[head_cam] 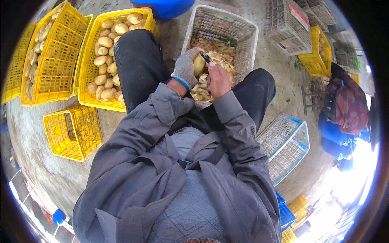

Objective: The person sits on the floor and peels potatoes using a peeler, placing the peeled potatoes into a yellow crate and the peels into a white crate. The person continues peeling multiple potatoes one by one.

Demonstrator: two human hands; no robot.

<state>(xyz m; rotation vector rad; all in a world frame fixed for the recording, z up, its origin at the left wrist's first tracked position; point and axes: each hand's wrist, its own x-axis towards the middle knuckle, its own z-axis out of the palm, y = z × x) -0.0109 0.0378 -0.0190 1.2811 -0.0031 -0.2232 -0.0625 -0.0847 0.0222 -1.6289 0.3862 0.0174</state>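
Between my knees, my left hand [187, 67] wears a grey knit glove with a blue cuff and grips a potato [199, 64]. The side of the potato facing my right hand looks pale and yellowish. My bare right hand [219, 79] is closed around a peeler [206, 56], whose black head lies against the upper right of the potato. Below both hands stands a greyish-white plastic crate [254, 39] holding a heap of potato peelings [223, 59]. Some green leaves [229, 42] lie on the peelings. My right palm hides the peeler's handle.
To my left, a yellow crate [86, 57] holds whole potatoes [103, 60], with another filled yellow crate [60, 54] beyond. A yellow crate [73, 132] lies near my left elbow, a white-and-blue crate [284, 145] by my right. Stacked crates [287, 27] and a bending person [349, 103] are far right.
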